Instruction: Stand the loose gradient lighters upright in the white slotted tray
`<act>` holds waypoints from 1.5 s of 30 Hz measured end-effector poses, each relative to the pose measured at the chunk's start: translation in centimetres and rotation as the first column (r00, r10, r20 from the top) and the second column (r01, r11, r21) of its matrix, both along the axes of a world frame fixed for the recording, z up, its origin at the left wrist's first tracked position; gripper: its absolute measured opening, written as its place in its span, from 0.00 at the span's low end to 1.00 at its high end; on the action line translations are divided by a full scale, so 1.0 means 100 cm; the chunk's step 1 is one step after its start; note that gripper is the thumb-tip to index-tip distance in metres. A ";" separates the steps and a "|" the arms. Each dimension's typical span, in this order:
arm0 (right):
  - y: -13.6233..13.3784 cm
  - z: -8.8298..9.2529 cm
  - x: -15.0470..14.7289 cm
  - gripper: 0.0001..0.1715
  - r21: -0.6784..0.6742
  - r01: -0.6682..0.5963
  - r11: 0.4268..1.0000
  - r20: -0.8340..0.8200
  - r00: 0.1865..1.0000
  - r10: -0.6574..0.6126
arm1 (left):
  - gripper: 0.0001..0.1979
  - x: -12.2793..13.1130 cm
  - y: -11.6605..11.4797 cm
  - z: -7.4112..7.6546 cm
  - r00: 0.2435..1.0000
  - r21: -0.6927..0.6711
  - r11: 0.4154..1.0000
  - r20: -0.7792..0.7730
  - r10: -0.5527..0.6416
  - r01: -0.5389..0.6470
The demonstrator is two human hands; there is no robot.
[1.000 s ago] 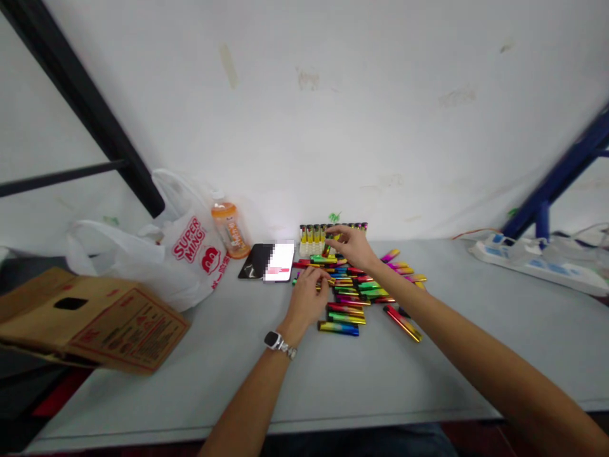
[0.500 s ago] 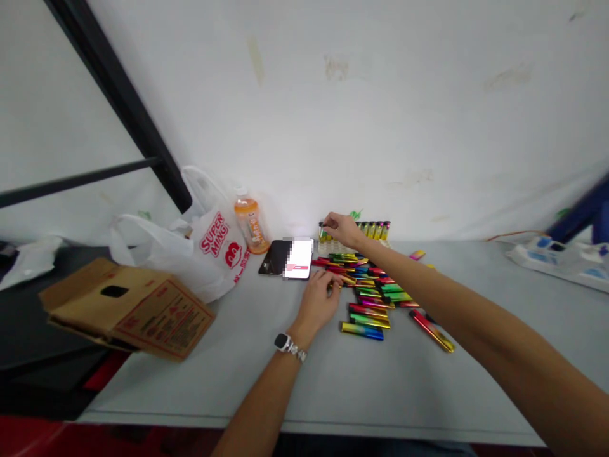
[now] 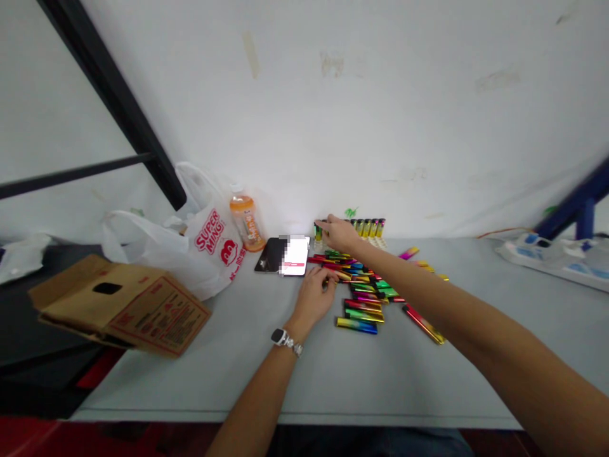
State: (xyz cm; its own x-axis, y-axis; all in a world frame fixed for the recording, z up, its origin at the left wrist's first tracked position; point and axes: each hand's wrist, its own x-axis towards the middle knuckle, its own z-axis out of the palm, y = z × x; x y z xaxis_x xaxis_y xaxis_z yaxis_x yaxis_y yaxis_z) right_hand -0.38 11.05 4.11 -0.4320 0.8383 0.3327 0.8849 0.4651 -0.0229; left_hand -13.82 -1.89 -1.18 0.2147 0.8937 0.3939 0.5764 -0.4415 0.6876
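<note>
Shiny lighters (image 3: 364, 306) in red, green, gold and blue lie in a loose pile on the grey table. My left hand (image 3: 314, 293), with a watch on the wrist, rests at the pile's left edge, its thumb and fingers curled round a gold lighter (image 3: 343, 277). Farther back, my right hand (image 3: 340, 233) is over a pale tray with round holes (image 3: 379, 243). Its index finger stretches to the top of an upright lighter (image 3: 318, 231) at the row's left end. More lighters (image 3: 367, 227) stand upright along the tray's back; my hand hides its middle.
Left of the pile lie a dark device and a lit phone (image 3: 295, 257). An orange drink bottle (image 3: 247, 222), a white plastic bag (image 3: 209, 254) and an open cardboard box (image 3: 143, 311) stand farther left. A power strip (image 3: 547, 257) lies at right, beside the wall.
My right hand has gone from pinching at the tray's left end to stretching its index finger onto the lighter there. My left hand stays at the pile. The view has shifted slightly.
</note>
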 end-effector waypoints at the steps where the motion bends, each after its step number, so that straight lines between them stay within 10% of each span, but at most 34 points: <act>1: -0.004 -0.002 0.002 0.29 -0.004 -0.004 1.000 0.016 1.000 0.004 | 0.09 0.000 0.000 0.000 1.000 0.002 1.000 -0.003 -0.002 0.002; 5: -0.020 -0.010 0.012 0.36 -0.014 -0.035 0.999 -0.035 0.999 0.035 | 0.09 0.000 0.002 -0.001 1.000 0.000 1.000 -0.009 -0.003 0.003; 18: -0.030 -0.011 0.044 0.13 -0.210 -0.079 0.975 0.025 0.996 0.086 | 0.09 0.000 0.002 -0.002 1.000 0.001 1.000 -0.011 0.007 -0.007; 25: -0.046 -0.002 0.048 0.16 -0.089 -0.169 0.982 -0.301 0.944 0.135 | 0.09 0.000 0.004 -0.005 1.000 0.008 1.000 0.003 0.004 -0.004; 32: -0.105 -0.013 0.038 0.17 -0.182 -0.359 0.915 -0.882 0.471 0.009 | 0.08 0.002 0.004 -0.004 1.000 0.005 1.000 -0.003 0.009 -0.009; 38: -0.140 -0.018 0.035 0.24 -0.236 -0.436 0.868 -0.964 -0.007 -0.266 | 0.09 0.003 0.004 -0.003 1.000 0.021 1.000 -0.024 0.010 -0.009; 45: -0.144 -0.019 0.040 0.34 -0.385 -0.384 0.839 -0.900 -0.046 -0.434 | 0.09 0.004 0.002 -0.003 1.000 0.010 1.000 -0.012 0.015 -0.015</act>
State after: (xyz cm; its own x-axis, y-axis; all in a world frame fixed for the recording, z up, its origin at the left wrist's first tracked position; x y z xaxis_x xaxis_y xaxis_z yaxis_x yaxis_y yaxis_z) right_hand 3.64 -3.38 2.19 0.0050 1.0000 -0.0024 -0.2401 -0.0012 -0.9708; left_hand -13.39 -1.64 -1.48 0.2060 0.8929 0.4004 0.5917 -0.4395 0.6758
